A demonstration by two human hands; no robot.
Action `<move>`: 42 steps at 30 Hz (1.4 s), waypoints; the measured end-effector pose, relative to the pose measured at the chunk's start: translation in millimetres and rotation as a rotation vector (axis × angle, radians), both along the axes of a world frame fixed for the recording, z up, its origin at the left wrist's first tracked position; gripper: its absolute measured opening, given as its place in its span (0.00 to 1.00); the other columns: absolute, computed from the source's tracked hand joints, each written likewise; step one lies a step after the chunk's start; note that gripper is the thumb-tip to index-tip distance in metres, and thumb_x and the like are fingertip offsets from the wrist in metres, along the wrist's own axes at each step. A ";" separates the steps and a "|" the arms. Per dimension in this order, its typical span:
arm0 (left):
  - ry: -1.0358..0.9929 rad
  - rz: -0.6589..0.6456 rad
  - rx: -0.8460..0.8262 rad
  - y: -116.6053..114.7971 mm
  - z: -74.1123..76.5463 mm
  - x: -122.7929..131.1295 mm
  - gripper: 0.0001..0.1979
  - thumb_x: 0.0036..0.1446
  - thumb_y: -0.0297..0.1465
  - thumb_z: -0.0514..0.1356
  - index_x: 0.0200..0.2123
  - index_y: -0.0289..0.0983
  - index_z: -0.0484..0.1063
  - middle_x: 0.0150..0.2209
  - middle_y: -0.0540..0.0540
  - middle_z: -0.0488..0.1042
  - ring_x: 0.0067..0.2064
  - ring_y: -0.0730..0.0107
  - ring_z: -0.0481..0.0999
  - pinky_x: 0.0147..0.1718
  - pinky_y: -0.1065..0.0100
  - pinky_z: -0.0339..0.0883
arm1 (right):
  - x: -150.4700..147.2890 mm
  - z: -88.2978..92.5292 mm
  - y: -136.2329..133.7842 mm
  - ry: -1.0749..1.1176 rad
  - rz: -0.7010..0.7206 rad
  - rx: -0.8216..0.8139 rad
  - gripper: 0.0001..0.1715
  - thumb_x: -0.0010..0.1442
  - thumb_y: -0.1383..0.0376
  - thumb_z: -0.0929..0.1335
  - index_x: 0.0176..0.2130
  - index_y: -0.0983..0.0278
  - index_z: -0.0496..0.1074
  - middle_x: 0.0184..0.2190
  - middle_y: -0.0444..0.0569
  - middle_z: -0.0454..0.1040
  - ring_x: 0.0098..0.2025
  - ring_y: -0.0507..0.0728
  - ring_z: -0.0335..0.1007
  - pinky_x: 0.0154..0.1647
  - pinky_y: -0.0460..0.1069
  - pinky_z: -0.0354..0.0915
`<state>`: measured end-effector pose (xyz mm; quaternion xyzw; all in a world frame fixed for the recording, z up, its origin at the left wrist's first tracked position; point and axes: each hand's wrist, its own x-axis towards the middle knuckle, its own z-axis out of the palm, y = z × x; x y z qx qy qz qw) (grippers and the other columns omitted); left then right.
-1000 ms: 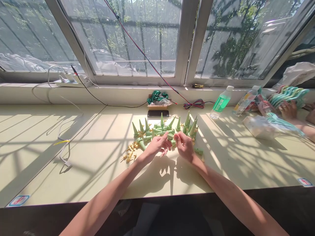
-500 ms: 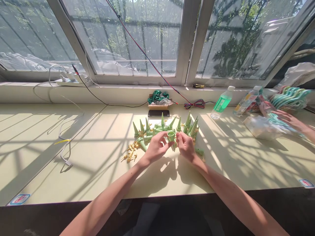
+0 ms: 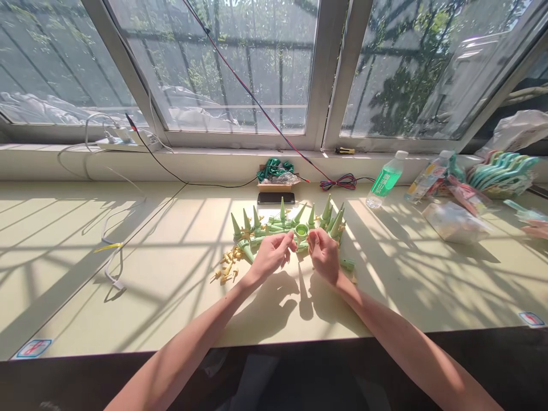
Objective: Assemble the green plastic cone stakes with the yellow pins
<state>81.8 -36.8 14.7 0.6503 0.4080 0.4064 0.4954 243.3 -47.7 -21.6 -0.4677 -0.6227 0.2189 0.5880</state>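
Both hands meet over the middle of a pale table [image 3: 128,308]. My left hand [image 3: 272,255] and my right hand [image 3: 322,253] pinch one green cone [image 3: 301,231] between them, its open round mouth turned up toward me. Just behind it stands a cluster of green cones [image 3: 282,224], some upright, some lying down. Small yellow plastic pieces [image 3: 225,267] are scattered to the left of my left hand. One loose green cone [image 3: 347,264] lies right of my right wrist.
A black phone [image 3: 275,197] and a green bundle [image 3: 274,168] sit behind the cones. A green-label bottle [image 3: 384,179] stands at right. White cables [image 3: 111,251] lie at left. Bags and teal hangers [image 3: 499,168] fill the far right, where another person's hand [image 3: 535,229] shows.
The green cone in my hands has been turned and lifted so its open mouth faces up. The other person's hand at right has drawn back toward the frame edge.
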 end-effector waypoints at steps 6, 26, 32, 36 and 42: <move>-0.144 -0.121 -0.277 0.6 4.2 -0.6 0.34 0.59 0.57 0.54 0.23 0.31 0.73 0.24 0.43 0.73 0.18 0.77 0.65 0.15 0.74 0.55 | -0.1 7.1 -4.1 -0.125 0.082 0.052 0.23 0.71 0.51 0.58 0.29 0.60 0.63 0.21 0.43 0.63 0.22 0.52 0.56 0.25 0.49 0.55; 0.091 -0.138 0.319 -5.4 3.6 -1.9 0.15 0.61 0.39 0.61 0.47 0.35 0.73 0.47 0.41 0.68 0.34 0.72 0.73 0.30 0.70 0.75 | 1.4 9.8 -2.0 -0.110 -0.025 -0.036 0.28 0.70 0.49 0.57 0.23 0.60 0.57 0.16 0.41 0.59 0.19 0.51 0.54 0.21 0.47 0.50; 0.109 -0.143 0.343 -3.3 -1.6 -3.5 0.15 0.64 0.36 0.58 0.51 0.37 0.71 0.43 0.43 0.67 0.33 0.73 0.72 0.28 0.72 0.74 | 1.2 10.9 -1.4 -0.143 -0.054 0.002 0.27 0.70 0.52 0.58 0.23 0.60 0.52 0.16 0.40 0.56 0.19 0.51 0.50 0.21 0.48 0.47; 0.162 -0.150 0.430 -1.8 -4.0 -4.7 0.15 0.65 0.32 0.57 0.53 0.37 0.69 0.43 0.43 0.68 0.33 0.73 0.73 0.28 0.72 0.73 | 0.7 10.1 -0.6 -0.168 -0.078 0.034 0.26 0.70 0.54 0.58 0.23 0.60 0.51 0.17 0.39 0.54 0.19 0.50 0.49 0.22 0.48 0.47; 0.285 -0.057 0.665 0.4 -8.4 -3.9 0.16 0.64 0.24 0.55 0.54 0.39 0.69 0.47 0.42 0.70 0.40 0.69 0.74 0.34 0.70 0.74 | 0.7 8.2 0.0 -0.175 -0.074 0.020 0.24 0.70 0.55 0.58 0.24 0.61 0.55 0.18 0.39 0.55 0.20 0.50 0.50 0.23 0.47 0.49</move>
